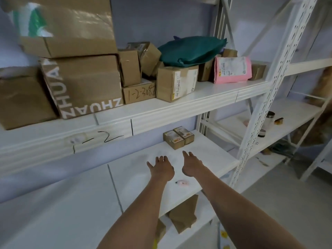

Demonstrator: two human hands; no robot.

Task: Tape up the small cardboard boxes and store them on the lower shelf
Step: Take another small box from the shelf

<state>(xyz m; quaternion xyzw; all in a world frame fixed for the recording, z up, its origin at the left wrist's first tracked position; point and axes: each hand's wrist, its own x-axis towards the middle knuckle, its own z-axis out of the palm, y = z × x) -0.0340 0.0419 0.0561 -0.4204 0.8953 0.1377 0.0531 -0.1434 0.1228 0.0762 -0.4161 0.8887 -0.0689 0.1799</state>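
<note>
While both hands reach out over the lower shelf [212,159] with nothing in them, the two small cardboard boxes [178,137] sit farther back on that same shelf, at about twelve to one o'clock from the fingertips. The right hand [191,165] is the nearer one: its straight, spread fingers point almost directly at the front box, near it but not touching. The left hand [161,168], also flat with fingers relaxed and apart, lies just beside the right and would find the boxes at roughly one o'clock, a longer reach across. The pair stand side by side and touching, so together their long axis runs from about ten o'clock to four o'clock, with one corner of the front box turned toward the hands. Each carries a small label on top; whether tape is on them cannot be told. A small pink object [182,182] lies on the shelf between the wrists, at six o'clock from the hands. Any coming reach looks to be forward and slightly rightward, with the right hand meeting the near corner first
</note>
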